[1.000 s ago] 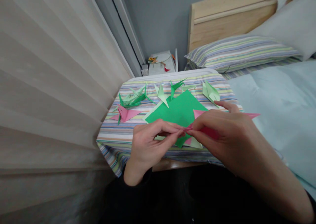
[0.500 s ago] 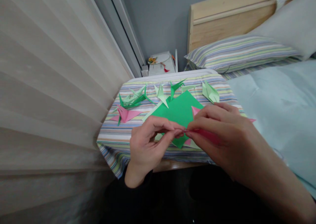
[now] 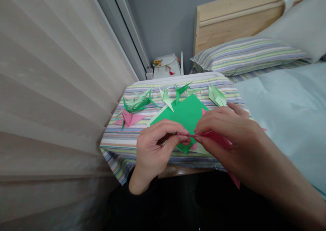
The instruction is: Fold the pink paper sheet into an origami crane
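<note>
Pinching a narrow folded point of pink origami paper [image 3: 216,138], the left hand [image 3: 155,146] and right hand [image 3: 229,136] hold the piece in the air, just above the work surface. Left-hand fingertips [image 3: 183,133]: closed to a narrow pinch against the thumb on the thin end of the paper. Right-hand fingertips [image 3: 198,138]: closed narrowly on the paper just beside the left hand, with the hands almost touching. The wider pink part extends beneath the right palm, and one corner projects below it.

Directly under the hands lies a flat green paper sheet [image 3: 183,117], overlapping a pale green sheet [image 3: 201,149]. Both rest on a striped cushion [image 3: 119,156], which sits on a wooden board edge [image 3: 183,171] above the dark trousers [image 3: 178,197].

Along the far half of the cushion stand folded origami figures: a pink figure [image 3: 131,118] at the left, a dark green cluster [image 3: 139,103], a pale green figure [image 3: 166,98], a dark green figure [image 3: 181,90] and a pale green figure [image 3: 216,96].

Right of the cushion lies a pale blue bedsheet [image 3: 287,122]. Beyond are a white box [image 3: 165,68], a striped pillow [image 3: 244,56], a grey pillow [image 3: 292,24] and a wooden headboard [image 3: 229,24]. A pleated shade [image 3: 51,88] fills the left side.
</note>
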